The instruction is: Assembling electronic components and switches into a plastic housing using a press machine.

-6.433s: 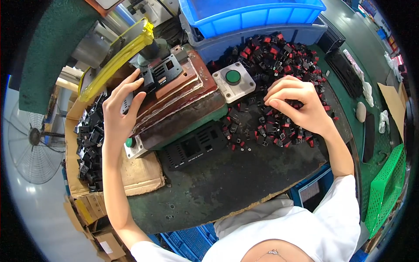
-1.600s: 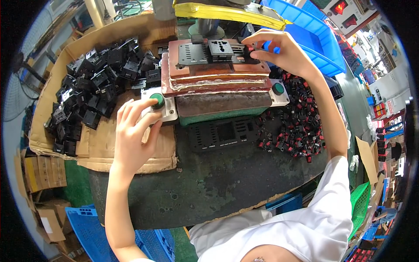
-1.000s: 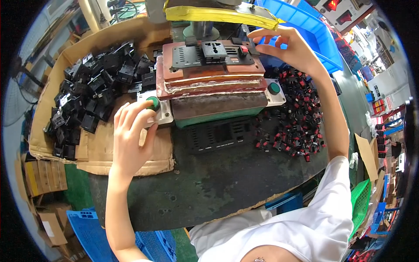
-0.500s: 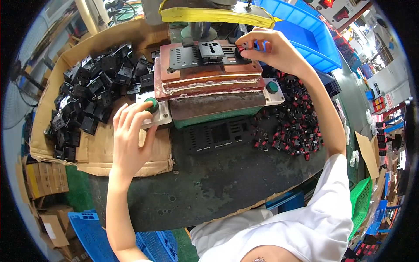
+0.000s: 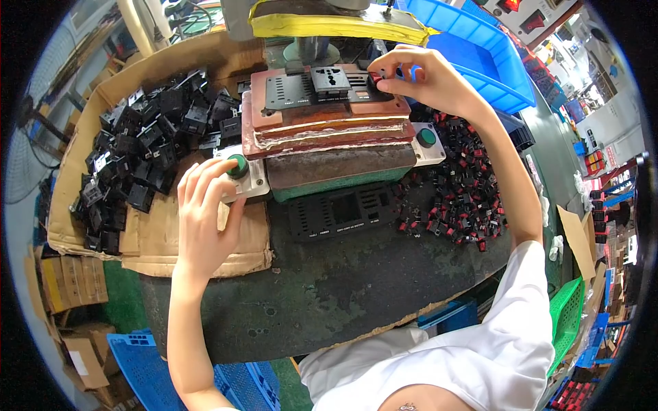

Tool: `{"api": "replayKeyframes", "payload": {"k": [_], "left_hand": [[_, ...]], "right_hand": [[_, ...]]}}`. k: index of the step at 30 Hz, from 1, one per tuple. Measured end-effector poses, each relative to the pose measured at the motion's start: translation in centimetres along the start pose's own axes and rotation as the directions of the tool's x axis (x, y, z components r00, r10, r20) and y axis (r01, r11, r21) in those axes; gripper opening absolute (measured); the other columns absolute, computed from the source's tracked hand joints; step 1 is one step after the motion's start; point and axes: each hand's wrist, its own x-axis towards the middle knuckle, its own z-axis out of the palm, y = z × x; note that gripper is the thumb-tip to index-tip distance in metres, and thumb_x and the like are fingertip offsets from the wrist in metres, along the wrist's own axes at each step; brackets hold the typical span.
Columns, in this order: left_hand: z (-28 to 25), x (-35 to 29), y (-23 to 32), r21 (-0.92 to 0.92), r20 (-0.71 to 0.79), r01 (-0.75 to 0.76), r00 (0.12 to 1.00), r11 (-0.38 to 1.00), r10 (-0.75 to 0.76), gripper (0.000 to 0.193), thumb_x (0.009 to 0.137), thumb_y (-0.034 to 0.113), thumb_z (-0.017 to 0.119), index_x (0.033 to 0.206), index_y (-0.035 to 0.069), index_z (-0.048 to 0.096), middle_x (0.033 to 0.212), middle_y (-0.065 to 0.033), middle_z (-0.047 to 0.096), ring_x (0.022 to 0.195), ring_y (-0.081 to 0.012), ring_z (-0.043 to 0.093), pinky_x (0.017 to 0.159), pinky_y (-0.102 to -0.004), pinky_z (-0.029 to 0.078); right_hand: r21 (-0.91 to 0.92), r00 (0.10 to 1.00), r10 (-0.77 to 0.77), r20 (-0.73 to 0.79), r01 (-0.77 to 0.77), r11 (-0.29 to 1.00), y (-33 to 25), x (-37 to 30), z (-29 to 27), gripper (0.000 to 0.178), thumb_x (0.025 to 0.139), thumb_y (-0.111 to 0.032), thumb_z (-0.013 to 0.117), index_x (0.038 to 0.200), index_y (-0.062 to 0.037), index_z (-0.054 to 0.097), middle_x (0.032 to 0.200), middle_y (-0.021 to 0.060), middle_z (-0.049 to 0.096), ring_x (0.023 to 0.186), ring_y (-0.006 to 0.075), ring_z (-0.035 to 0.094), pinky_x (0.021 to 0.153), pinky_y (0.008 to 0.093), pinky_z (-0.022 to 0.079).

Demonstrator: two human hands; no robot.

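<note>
A black slotted panel (image 5: pixel 296 96) lies flat on the reddish block stack (image 5: pixel 329 125) of a press. A black socket module (image 5: pixel 330 78) sits in the middle of the panel. At the panel's right end, my right hand (image 5: pixel 419 75) pinches a small red-and-black rocker switch (image 5: pixel 375 78), mostly covered by the fingers. My left hand (image 5: pixel 205 202) is open, its fingers spread and the fingertips at the left green push button (image 5: pixel 238 166). Whether they press it I cannot tell. The right green button (image 5: pixel 426 138) has no hand on it.
A cardboard tray (image 5: pixel 82 164) on the left holds many black socket modules (image 5: pixel 140 137). Loose red-and-black switches (image 5: pixel 469 198) are heaped on the right. Another black panel (image 5: pixel 336 214) lies on the dark table (image 5: pixel 308 288). The yellow-edged press head (image 5: pixel 343 26) hangs above. A blue bin (image 5: pixel 490 61) stands behind.
My right hand has shifted very slightly at the panel's right end, still pinching the switch. My left hand stays at the green button.
</note>
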Motion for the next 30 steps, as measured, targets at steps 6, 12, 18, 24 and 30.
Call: {"api": "replayKeyframes", "payload": {"k": [6,12,18,24,30], "left_hand": [[0.1,0.1,0.0,-0.001,-0.009,0.006,1.0,1.0,-0.006,0.019,0.071,-0.001,0.063,0.082,0.005,0.048,0.114,-0.0094,0.056,0.114,-0.0302,0.047,0.1,-0.0439,0.031],[0.0,0.0,0.0,0.023,-0.01,0.006,1.0,1.0,-0.006,0.018,0.074,0.001,0.063,0.085,0.004,0.048,0.113,-0.0097,0.059,0.112,-0.0317,0.049,0.098,-0.0423,0.032],[-0.3,0.6,1.0,0.114,0.004,0.019,1.0,0.993,-0.02,0.029,0.072,0.01,0.069,0.096,0.006,0.053,0.104,-0.0058,0.062,0.106,-0.0265,0.052,0.102,-0.0469,0.027],[-0.2,0.9,1.1,0.096,0.008,0.038,0.999,0.995,-0.039,0.031,0.072,0.009,0.07,0.098,0.005,0.054,0.099,-0.0061,0.062,0.101,-0.0258,0.054,0.102,-0.0465,0.028],[-0.3,0.9,1.3,0.083,0.006,0.061,0.998,0.995,-0.062,0.029,0.072,0.009,0.069,0.097,0.005,0.054,0.099,-0.0062,0.062,0.101,-0.026,0.054,0.102,-0.0462,0.029]], "right_hand": [[-0.067,0.993,0.118,-0.021,-0.119,0.991,-1.3,-1.1,-2.2,0.02,0.084,-0.015,0.065,0.103,-0.0093,0.066,0.078,-0.0036,0.059,0.067,0.0024,0.047,0.049,0.0197,0.034],[-0.171,0.964,0.198,0.175,-0.168,0.971,-0.7,-4.4,-3.9,0.007,0.076,-0.002,0.064,0.082,0.0021,0.066,0.07,0.0077,0.064,0.06,0.0115,0.056,0.057,0.0247,0.046],[-0.219,0.854,0.242,0.461,-0.155,0.963,-1.1,-6.5,-2.8,0.01,0.066,-0.003,0.066,0.073,0.0038,0.063,0.055,0.0121,0.046,0.049,0.0217,0.044,0.049,0.0335,0.035],[-0.083,0.814,0.224,0.536,-0.214,0.973,-0.1,-5.9,-2.7,0.01,0.067,-0.004,0.066,0.071,0.0044,0.062,0.056,0.0124,0.046,0.048,0.0227,0.044,0.047,0.0341,0.033],[-0.083,0.785,0.173,0.595,-0.154,0.985,0.5,-5.4,-2.8,0.01,0.067,-0.003,0.066,0.069,0.0058,0.06,0.054,0.0127,0.045,0.047,0.0222,0.043,0.046,0.0341,0.033]]}}
